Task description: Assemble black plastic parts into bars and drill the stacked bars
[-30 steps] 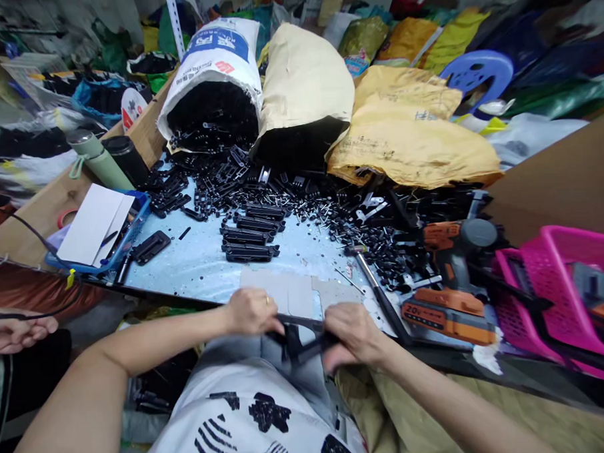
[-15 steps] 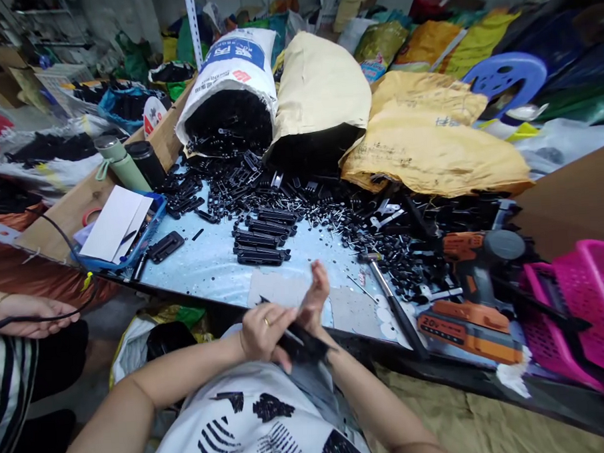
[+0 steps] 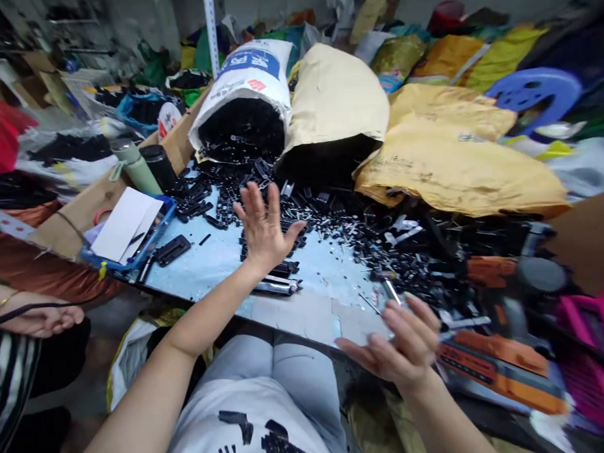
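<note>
Workbench point(image 3: 198, 261) littered with small black bits point(image 3: 419, 271), left hand point(image 3: 265, 228) splayed super wide over a row of black parts point(image 3: 279, 285), can't tell if touching, right hand point(image 3: 400, 346) loosely open, fingers apart, over by the hammer point(image 3: 391, 291), orange drill point(image 3: 508, 361) further right.

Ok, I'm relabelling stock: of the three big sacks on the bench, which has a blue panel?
The white sack, leftmost; the cream sack and yellow sack show none.

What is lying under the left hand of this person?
Long black parts in a row; some ends show beside the left hand. It covers other portions, and whether it touches them cannot be seen.
</note>
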A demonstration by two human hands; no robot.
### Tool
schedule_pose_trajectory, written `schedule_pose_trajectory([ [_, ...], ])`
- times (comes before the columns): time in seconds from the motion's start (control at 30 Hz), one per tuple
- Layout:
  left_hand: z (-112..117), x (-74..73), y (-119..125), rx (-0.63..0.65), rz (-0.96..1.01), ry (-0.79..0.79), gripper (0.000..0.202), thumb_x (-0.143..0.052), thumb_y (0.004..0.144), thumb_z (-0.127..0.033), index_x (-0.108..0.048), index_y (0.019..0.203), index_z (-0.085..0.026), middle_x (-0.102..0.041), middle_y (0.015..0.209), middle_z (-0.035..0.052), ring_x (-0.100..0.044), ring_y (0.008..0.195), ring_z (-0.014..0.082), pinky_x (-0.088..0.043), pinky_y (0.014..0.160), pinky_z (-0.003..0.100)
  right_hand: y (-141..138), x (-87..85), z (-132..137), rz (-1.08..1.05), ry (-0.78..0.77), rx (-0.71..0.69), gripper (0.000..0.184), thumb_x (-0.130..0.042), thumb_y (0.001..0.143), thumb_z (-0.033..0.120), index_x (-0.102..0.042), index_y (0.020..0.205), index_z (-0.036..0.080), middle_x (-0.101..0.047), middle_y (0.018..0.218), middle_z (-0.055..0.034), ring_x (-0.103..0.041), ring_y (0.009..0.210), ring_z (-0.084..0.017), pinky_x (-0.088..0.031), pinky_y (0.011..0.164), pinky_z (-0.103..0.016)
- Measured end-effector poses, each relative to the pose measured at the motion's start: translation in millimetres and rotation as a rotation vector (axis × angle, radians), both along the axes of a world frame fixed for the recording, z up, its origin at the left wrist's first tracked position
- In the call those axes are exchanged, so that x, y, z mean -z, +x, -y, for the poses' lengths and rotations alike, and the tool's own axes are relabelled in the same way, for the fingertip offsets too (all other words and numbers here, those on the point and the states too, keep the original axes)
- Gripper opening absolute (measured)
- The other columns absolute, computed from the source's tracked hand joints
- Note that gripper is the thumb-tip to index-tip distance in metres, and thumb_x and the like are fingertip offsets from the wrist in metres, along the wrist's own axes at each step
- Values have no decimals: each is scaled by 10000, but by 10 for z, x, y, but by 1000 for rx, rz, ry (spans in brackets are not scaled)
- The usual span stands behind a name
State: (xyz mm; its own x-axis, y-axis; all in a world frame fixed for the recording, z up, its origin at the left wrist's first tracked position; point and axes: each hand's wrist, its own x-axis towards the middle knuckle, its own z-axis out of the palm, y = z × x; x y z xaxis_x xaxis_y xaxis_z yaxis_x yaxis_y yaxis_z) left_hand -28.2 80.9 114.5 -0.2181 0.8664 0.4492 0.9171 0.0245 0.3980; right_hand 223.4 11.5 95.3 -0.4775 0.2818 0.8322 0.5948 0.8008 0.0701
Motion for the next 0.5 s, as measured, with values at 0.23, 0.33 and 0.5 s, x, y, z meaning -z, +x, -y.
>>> schedule_pose_trajectory([
  [0.23, -29, 455, 196, 221, 31, -263, 816, -246, 865, -651, -107, 1450, -99, -40, 1525, 173, 44, 1401, 318, -92, 1117, 519, 250, 68, -208, -138, -332, 385, 590, -502, 849, 425, -310, 1365, 210, -411, 1330, -159, -399, 1237, -308, -364, 968, -507],
  [0.33, -80, 845, 291, 173, -26, -486, 930, -255, 815, -712, -207, 1416, -4, -84, 1504, 230, 13, 1398, 342, -47, 1123, 511, 739, 83, -304, -45, -368, 579, 623, -523, 829, 478, -362, 1352, 180, -438, 1325, -177, -401, 1231, -313, -340, 977, -491],
  [0.5, -168, 1072, 392, 189, -96, -584, 974, -222, 785, -747, -158, 1441, -29, -79, 1514, 191, 53, 1400, 323, 26, 1115, 527, 1770, 47, -459, -117, -488, 1044, 835, -600, 658, 669, -523, 1206, 44, -557, 1072, -312, -541, 984, -373, -401, 802, -493],
])
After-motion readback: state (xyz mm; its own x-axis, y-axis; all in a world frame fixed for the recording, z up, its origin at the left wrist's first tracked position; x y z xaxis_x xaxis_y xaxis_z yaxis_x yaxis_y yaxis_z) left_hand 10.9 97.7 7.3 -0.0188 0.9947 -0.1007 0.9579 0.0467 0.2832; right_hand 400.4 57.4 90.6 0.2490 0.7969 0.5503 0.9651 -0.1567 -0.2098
